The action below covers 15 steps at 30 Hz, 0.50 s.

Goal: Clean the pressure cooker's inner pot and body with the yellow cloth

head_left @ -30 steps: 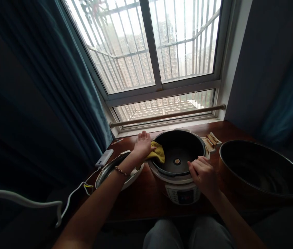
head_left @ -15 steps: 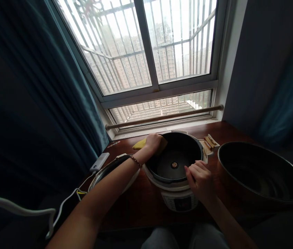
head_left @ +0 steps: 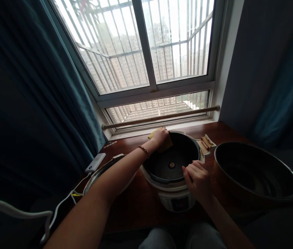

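A white electric cooker [head_left: 162,194] stands lidless on the table, its dark round inside and small central disc facing up. At the cooker's back left rim, my left hand [head_left: 160,137] is closed around a yellow cloth [head_left: 167,144], part of which hangs down inside the wall. Only bits of the cloth show past the fingers. My right hand [head_left: 197,177] has its fingers curled over the front right rim, gripping the cooker there. Beneath my left forearm lies a round, light-rimmed piece [head_left: 91,183] like a lid, partly covered by the arm.
A large dark pot [head_left: 255,169] sits on the right of the brown wooden table [head_left: 133,216]. The cooker's hinge-like bracket [head_left: 206,142] juts out at its back right. On the left are a white device [head_left: 95,162] and white cables [head_left: 58,211]. Behind is a barred window [head_left: 151,90].
My left hand has moved right and slightly up along the rim with the yellow cloth. My right hand keeps its hold on the cooker. The whole view has shifted slightly.
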Motion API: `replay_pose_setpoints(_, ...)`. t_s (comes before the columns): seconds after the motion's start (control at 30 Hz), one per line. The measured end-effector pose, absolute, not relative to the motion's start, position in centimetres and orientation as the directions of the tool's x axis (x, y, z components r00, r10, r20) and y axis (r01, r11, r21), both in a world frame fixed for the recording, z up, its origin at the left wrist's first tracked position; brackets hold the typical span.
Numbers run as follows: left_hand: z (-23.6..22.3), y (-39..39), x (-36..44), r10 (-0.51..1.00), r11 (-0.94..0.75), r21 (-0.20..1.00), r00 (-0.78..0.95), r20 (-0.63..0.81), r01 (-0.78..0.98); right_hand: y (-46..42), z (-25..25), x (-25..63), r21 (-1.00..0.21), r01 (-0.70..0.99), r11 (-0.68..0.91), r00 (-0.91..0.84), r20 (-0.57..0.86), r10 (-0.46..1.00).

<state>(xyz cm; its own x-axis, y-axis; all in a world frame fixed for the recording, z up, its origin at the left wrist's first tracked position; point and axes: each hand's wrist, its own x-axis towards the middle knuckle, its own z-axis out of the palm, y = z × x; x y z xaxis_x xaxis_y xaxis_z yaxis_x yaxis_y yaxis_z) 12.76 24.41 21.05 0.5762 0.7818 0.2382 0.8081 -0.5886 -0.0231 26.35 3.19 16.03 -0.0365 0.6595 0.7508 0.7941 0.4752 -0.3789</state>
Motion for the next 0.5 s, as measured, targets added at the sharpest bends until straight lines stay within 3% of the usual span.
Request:
replay_pose_setpoints(0.2, 21.0, 21.1, 9.1, 0.710, -0.655, -0.120, 0.661, 0.241, 0.746, 3.1, 16.2, 26.3, -0.367, 0.807, 0.464, -0.042, 0.747, 0.664)
replay_pose_setpoints(0.37, 20.8, 20.3, 7.1, 0.530, -0.840, -0.108, 0.847, 0.045, 0.532, 2.9, 16.3, 26.2, -0.360, 0.813, 0.458, -0.035, 0.755, 0.655)
replay_pose_setpoints(0.5, 20.2, 20.8, 6.3, 0.528, -0.846, -0.107, 0.848, -0.047, 0.522, 3.0, 16.2, 26.3, -0.338, 0.820, 0.462, -0.040, 0.771, 0.635)
